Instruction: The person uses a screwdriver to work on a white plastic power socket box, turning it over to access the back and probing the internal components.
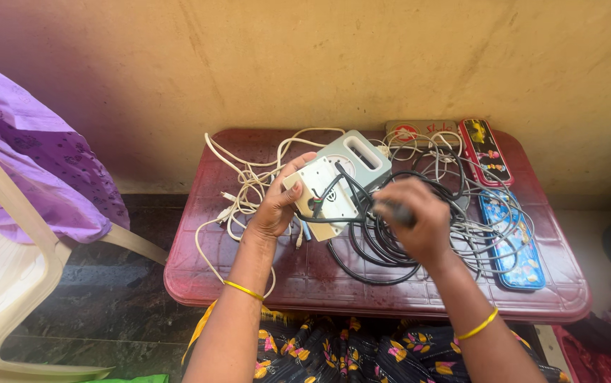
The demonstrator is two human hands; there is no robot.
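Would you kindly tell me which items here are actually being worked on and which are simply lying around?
In hand:
- white switch box, held by the left hand
- dark tool handle, gripped by the right hand
- black cable running from the box

Lying about:
- white cords
- blue pencil case
- red pencil case
- plastic chair

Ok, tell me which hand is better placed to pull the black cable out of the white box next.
Probably the right hand: it already grips the black cable beside the white box, while the left hand is busy holding that box.
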